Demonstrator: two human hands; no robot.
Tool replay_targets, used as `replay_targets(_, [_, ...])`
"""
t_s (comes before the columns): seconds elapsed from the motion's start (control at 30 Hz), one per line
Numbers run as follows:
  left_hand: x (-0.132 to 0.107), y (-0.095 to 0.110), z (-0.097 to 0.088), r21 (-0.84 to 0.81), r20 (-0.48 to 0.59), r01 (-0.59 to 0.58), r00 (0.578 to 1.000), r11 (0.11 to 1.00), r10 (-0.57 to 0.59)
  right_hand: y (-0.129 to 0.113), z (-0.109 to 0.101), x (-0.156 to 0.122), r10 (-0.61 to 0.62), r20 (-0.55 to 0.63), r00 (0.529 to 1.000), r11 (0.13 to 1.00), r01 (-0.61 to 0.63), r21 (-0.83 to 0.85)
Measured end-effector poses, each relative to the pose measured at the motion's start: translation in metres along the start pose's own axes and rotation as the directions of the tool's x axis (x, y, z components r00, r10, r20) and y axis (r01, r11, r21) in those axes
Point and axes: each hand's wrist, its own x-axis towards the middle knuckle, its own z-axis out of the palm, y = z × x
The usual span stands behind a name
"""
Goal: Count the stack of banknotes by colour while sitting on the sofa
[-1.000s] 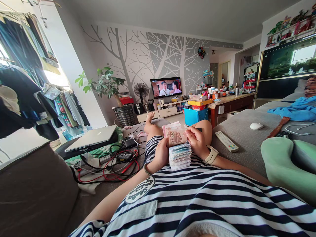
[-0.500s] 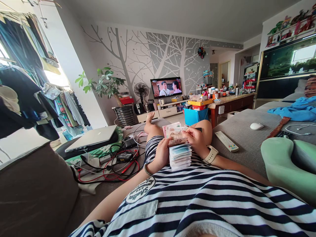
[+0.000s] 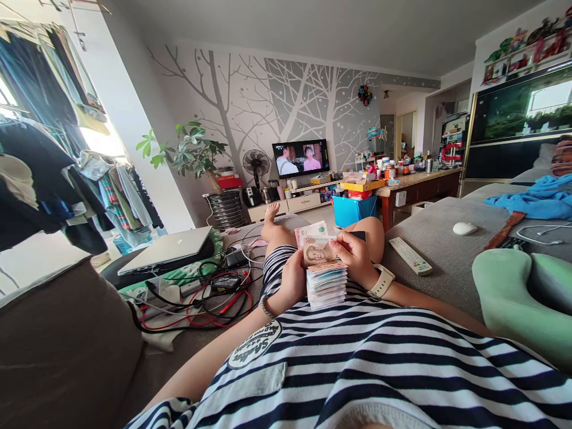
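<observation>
A thick wad of banknotes [image 3: 327,289] is held between my two hands above my lap, its lower part fanned toward me in many layered edges. My left hand [image 3: 292,277] is closed on its left side, thumb along the notes. On the right, my right hand [image 3: 353,253] pinches the upper part with thumb and fingers. A brown-toned note with a portrait [image 3: 318,253] stands up at the top, and pink and green-tinted notes [image 3: 316,231] show behind it. The fingers behind the wad are hidden.
Right of my legs lie a remote control [image 3: 410,256], a white mouse [image 3: 465,228] and a green neck pillow [image 3: 504,286]. To the left are a laptop [image 3: 167,250] and tangled cables [image 3: 214,292]. A blue box [image 3: 354,210] stands beyond my knees.
The brown note at the top, bent over before, now stands flatter with its portrait showing. An orange-edged note now tops the lower layers, where a blue one showed. My hands have barely moved.
</observation>
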Motion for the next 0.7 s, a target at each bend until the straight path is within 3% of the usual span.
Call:
replay_targets(0.27, [0.005, -0.010, -0.002, 0.095, 0.070, -0.118, 0.991, 0.988, 0.112, -0.002, 0.001, 0.000, 0.031, 0.032, 0.999, 1.000, -0.031, -0.001])
replay_targets(0.47, [0.006, -0.014, -0.002, 0.121, 0.079, -0.125, 0.990, 0.985, 0.116, -0.003, 0.001, 0.000, 0.031, 0.033, 0.999, 1.000, -0.031, 0.004])
replay_targets(0.7, [0.006, -0.015, -0.004, 0.327, 0.119, -0.140, 0.987, 0.935, 0.106, 0.000, 0.000, 0.000, 0.030, 0.042, 0.999, 0.999, -0.030, 0.010])
